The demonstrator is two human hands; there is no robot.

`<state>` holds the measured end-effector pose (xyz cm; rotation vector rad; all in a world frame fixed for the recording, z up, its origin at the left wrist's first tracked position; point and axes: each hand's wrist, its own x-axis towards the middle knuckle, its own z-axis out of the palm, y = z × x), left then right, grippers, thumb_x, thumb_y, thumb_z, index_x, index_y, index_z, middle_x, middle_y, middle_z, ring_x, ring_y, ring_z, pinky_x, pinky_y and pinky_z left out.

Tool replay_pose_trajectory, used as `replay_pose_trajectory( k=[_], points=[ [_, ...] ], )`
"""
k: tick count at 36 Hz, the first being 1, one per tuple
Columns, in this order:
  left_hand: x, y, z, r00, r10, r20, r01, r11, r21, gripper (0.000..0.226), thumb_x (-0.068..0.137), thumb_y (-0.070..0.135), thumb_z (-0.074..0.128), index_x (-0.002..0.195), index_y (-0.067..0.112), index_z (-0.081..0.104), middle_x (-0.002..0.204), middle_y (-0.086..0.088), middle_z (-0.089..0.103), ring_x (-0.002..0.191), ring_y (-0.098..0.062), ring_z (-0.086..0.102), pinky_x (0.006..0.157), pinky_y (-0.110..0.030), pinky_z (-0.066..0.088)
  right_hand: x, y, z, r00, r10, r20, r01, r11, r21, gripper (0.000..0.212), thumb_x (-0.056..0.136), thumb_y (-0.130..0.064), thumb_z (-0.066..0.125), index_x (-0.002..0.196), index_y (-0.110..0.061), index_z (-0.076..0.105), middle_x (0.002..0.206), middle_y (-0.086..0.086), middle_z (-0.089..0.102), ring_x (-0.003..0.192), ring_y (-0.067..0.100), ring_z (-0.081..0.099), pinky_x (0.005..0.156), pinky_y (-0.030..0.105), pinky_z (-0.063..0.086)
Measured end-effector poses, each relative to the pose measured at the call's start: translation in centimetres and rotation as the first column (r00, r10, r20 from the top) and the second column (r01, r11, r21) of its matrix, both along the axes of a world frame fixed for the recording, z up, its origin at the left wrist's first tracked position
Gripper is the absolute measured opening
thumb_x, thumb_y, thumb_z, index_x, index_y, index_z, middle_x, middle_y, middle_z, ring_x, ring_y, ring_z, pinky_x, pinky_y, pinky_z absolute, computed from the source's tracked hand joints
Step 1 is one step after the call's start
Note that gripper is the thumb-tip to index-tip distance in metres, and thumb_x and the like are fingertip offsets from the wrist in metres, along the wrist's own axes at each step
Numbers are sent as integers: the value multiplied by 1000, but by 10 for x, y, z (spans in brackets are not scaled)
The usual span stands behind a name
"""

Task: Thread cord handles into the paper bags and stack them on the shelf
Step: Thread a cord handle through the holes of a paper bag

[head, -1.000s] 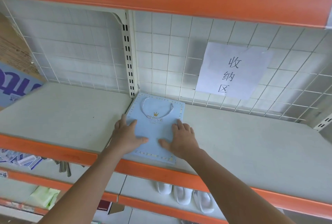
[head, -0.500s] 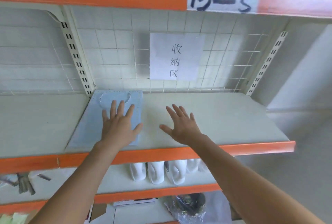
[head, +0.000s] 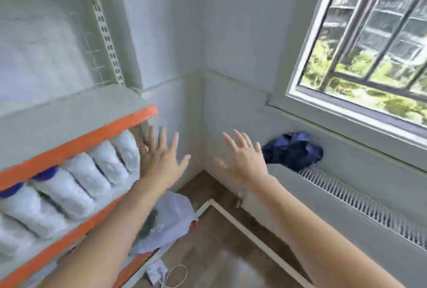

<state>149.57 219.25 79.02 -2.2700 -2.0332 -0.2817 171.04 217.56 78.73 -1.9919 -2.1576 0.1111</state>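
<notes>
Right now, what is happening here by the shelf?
A person holds both hands out in the air, fingers spread, gripping nothing. The left hand is in front of the shelf's orange edge, near white packages on the level below. The right hand is in front of the wall corner, beside a dark blue bundle on the radiator under the window. No paper bag is in view. The picture is blurred.

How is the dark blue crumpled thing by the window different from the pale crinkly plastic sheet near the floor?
The dark blue crumpled bundle is navy and balled up tight; the pale plastic sheet is whitish, see-through and spread out loosely. The bundle sits high, on top of the grey radiator cover under the window; the sheet lies low, at the bottom of the orange-edged shelf unit. Both are soft, wrinkled and untouched by either hand.
</notes>
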Motion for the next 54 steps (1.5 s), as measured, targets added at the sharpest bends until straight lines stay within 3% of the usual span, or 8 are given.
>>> replay_pose_trajectory(
  k=[6, 12, 22, 27, 34, 42, 48, 54],
  points=[
    [189, -57, -6, 955, -287, -74, 278, 954, -110, 73, 94, 64, 30, 155, 27, 10, 163, -9, -7, 148, -32, -15, 117, -58, 6, 160, -110, -5, 958, -286, -17, 285, 958, -41, 75, 93, -64, 40, 155, -35, 9, 164, -1, 7, 150, 23, 4, 120, 55, 11],
    [340, -129, -21, 769, -626, -128, 608, 779, -155, 74, 95, 65, 25, 155, 27, 5, 162, -10, -8, 148, -33, -13, 118, -56, 6, 277, -229, -21, 825, -562, -57, 558, 826, -73, 71, 95, -58, 43, 154, -35, 11, 163, 0, 11, 150, 21, 6, 119, 55, 13],
    [528, -266, -53, 284, -957, -67, 930, 291, -226, 72, 96, 62, 28, 155, 24, 8, 162, -11, -5, 149, -33, -10, 119, -55, 7, 384, -434, -47, 351, -936, -16, 927, 349, -138, 69, 96, -54, 42, 154, -35, 10, 162, 2, 12, 149, 23, 8, 119, 53, 14],
    [587, -339, -51, 20, -1000, 6, 977, 19, -211, 71, 97, 59, 31, 155, 23, 11, 162, -12, -2, 149, -33, -8, 119, -53, 7, 398, -511, -40, 112, -991, 76, 987, 102, -125, 70, 94, -56, 45, 153, -35, 15, 159, 3, 18, 147, 22, 17, 115, 46, 22],
    [632, -438, -60, -227, -972, 64, 949, -235, -210, 70, 97, 57, 34, 154, 22, 15, 162, -11, 2, 149, -32, -5, 117, -52, 12, 400, -613, -45, -131, -981, 146, 976, -153, -155, 69, 96, -57, 40, 154, -34, 11, 161, 4, 15, 147, 22, 14, 114, 48, 22],
    [661, -537, -101, -291, -956, 29, 919, -287, -270, 72, 95, 57, 40, 154, 22, 18, 162, -11, 4, 150, -31, -1, 116, -48, 18, 421, -708, -78, -206, -976, 76, 960, -217, -177, 71, 94, -56, 44, 154, -35, 14, 161, 3, 16, 147, 22, 15, 115, 46, 22],
    [677, -613, -141, -240, -970, 33, 902, -236, -362, 79, 91, 65, 40, 153, 22, 18, 160, -15, 8, 149, -31, 3, 112, -44, 27, 460, -778, -111, -112, -992, 57, 971, -121, -205, 70, 94, -56, 45, 154, -36, 14, 158, 1, 19, 145, 21, 19, 113, 42, 23],
    [678, -672, -171, -140, -989, -52, 846, -93, -524, 90, 82, 67, 54, 151, 22, 18, 156, -14, 13, 146, -31, 12, 108, -41, 30, 493, -841, -134, 4, -999, -32, 947, 14, -322, 68, 95, -53, 46, 154, -34, 16, 159, 5, 19, 146, 22, 19, 113, 42, 25]
  ],
)
